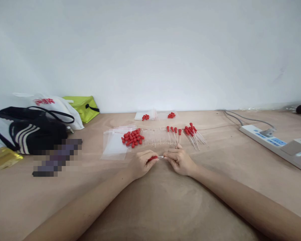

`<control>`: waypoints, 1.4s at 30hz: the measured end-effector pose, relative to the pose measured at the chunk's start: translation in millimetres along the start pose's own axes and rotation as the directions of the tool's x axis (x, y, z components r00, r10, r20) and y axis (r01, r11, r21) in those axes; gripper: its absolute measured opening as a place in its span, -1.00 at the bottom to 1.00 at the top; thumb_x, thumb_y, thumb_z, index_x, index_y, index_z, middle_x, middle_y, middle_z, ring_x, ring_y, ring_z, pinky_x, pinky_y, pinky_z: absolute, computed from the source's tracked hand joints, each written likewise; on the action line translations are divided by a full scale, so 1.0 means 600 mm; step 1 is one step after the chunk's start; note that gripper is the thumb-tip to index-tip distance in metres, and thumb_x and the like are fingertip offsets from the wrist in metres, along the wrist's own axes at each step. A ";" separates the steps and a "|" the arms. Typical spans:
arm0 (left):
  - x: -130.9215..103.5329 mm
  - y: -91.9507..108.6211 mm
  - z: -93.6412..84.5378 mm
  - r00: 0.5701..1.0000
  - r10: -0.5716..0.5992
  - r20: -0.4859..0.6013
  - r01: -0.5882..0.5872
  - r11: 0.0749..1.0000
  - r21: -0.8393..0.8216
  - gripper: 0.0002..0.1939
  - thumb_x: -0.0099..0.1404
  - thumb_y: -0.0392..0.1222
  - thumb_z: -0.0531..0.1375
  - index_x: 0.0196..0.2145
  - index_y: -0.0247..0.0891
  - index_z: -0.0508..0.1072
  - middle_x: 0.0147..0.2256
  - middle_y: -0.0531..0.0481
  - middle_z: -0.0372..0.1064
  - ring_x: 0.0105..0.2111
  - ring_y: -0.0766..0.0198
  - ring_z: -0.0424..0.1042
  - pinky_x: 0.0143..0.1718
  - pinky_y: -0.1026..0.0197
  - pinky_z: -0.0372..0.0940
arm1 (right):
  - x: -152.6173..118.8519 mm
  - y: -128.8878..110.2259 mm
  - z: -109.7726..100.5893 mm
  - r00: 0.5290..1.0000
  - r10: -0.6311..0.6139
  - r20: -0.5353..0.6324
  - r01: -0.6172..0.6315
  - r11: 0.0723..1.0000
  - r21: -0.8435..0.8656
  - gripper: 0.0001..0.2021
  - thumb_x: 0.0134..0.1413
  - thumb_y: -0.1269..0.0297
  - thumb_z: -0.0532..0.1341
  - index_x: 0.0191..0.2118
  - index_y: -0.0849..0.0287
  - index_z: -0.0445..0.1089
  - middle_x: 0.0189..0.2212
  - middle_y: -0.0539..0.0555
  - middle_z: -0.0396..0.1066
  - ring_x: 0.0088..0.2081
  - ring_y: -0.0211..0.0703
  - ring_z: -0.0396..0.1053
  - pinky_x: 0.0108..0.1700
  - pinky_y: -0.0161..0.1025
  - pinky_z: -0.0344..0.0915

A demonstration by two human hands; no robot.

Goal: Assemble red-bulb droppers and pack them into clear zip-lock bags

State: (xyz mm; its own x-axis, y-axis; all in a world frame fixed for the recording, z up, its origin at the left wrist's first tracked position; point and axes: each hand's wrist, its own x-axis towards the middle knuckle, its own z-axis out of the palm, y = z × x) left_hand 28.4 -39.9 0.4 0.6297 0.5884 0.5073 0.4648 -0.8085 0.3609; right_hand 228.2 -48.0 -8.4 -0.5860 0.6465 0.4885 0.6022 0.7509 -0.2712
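My left hand (143, 163) is closed round a red rubber dropper bulb (152, 158). Opposite it, my right hand (180, 162) pinches a clear glass dropper tube (161, 157), whose visible end meets the bulb; how deep it sits inside I cannot tell. Just beyond my hands, bare glass tubes (154, 137) lie side by side in a row. At the row's right end, several tubes carry red bulbs (176, 130). Loose red bulbs (132, 138) form a pile left of the row. Bulbed droppers (191, 130) lie fanned in a bunch to the right.
Clear plastic bags (112, 144) lie under and beside the pile. Farther back are two small groups of red bulbs (145, 117). A black bag (37, 130), a white plastic bag (74, 117) and a green bag (86, 108) stand left. A white power strip (259, 134) lies right.
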 end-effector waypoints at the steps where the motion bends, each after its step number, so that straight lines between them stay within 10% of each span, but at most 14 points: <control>1: 0.000 0.002 -0.001 1.000 -0.001 0.008 0.001 1.000 0.001 -0.81 0.27 -0.22 0.00 -0.38 -0.32 0.37 -0.44 -0.04 0.37 -0.48 0.35 0.33 -0.43 0.32 0.21 | 0.001 0.000 0.000 1.000 -0.002 0.010 0.002 1.000 0.017 -0.77 0.12 0.38 -0.04 -0.38 0.20 0.35 -0.54 0.02 0.34 -0.47 -0.29 0.22 -0.35 -0.28 -0.10; 11: 0.001 0.002 0.001 1.000 0.007 0.017 -0.007 1.000 -0.012 -0.81 0.27 -0.22 -0.01 -0.37 -0.31 0.36 -0.43 -0.05 0.38 -0.45 0.32 0.35 -0.41 0.31 0.24 | 0.009 -0.006 0.004 0.998 0.025 0.063 -0.029 0.998 0.055 -0.74 0.16 0.33 -0.06 -0.32 0.17 0.36 -0.50 0.02 0.36 -0.43 -0.27 0.26 -0.32 -0.27 -0.04; 19: 0.000 -0.016 0.005 0.987 -0.115 -0.113 0.121 0.991 0.048 -0.67 0.22 -0.22 0.07 -0.04 -0.26 0.20 -0.18 -0.09 0.27 -0.22 0.24 0.32 -0.19 0.18 0.26 | 0.027 0.011 -0.033 0.985 0.160 0.070 -0.137 0.956 -0.260 -0.77 0.08 0.34 0.01 -0.41 0.21 0.41 -0.42 0.13 0.37 -0.32 -0.15 0.26 -0.28 -0.22 0.03; 27: -0.001 -0.016 0.002 0.990 -0.142 -0.017 0.143 0.987 0.079 -0.76 0.20 -0.27 0.07 -0.14 -0.22 0.26 -0.15 -0.08 0.18 -0.17 0.21 0.27 -0.15 0.14 0.24 | 0.032 0.112 -0.056 0.667 0.726 -0.168 -0.742 0.628 -0.233 -0.76 0.06 0.32 -0.01 -0.20 0.30 0.28 -0.40 0.19 0.40 -0.37 -0.10 0.34 -0.39 -0.29 0.12; 42: 0.002 -0.013 0.002 0.988 -0.155 -0.009 0.155 0.984 0.091 -0.86 0.18 -0.28 0.08 -0.26 -0.25 0.34 -0.16 -0.10 0.20 -0.19 0.20 0.31 -0.15 0.11 0.24 | 0.076 0.083 -0.037 0.611 0.791 -0.017 -0.737 0.561 -0.378 -0.69 0.04 0.16 -0.01 -0.33 0.23 0.40 -0.31 0.22 0.43 -0.22 -0.02 0.37 -0.26 -0.20 0.22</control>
State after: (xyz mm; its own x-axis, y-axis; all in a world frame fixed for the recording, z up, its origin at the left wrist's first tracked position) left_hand 26.0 -32.9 -2.9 0.5447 0.7064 0.4520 0.6114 -0.7034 0.3625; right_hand 243.2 15.8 19.1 0.1274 0.9870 0.0980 0.9743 -0.1060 -0.1988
